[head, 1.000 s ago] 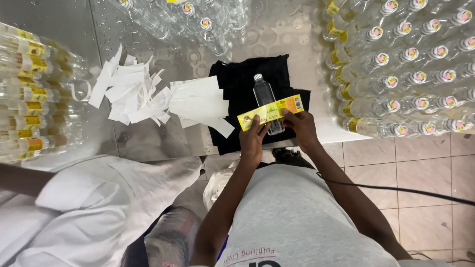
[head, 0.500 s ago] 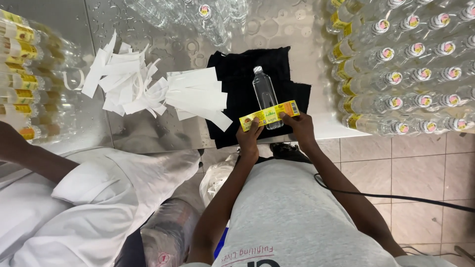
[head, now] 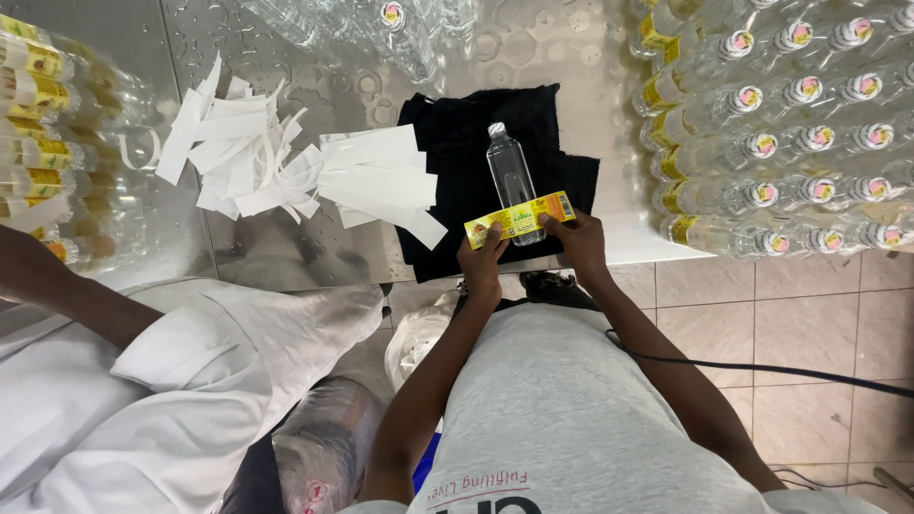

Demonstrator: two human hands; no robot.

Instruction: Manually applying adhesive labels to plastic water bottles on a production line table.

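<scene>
Steel table (head: 533, 57): one bottle (head: 511, 181); left hand (head: 483, 264), right hand (head: 579, 243) pinching one label (head: 520, 219).

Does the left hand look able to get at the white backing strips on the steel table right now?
Probably not at once: the left hand holds one end of the yellow label across the clear plastic bottle. The white backing strips lie close, with nothing between.

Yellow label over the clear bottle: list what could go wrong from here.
1. The yellow label sits tilted across the clear bottle, so it may stick crooked.
2. The bottle lies on its side on the black cloth and might roll.
3. The metal table shows water drops, which could weaken adhesion.
</scene>
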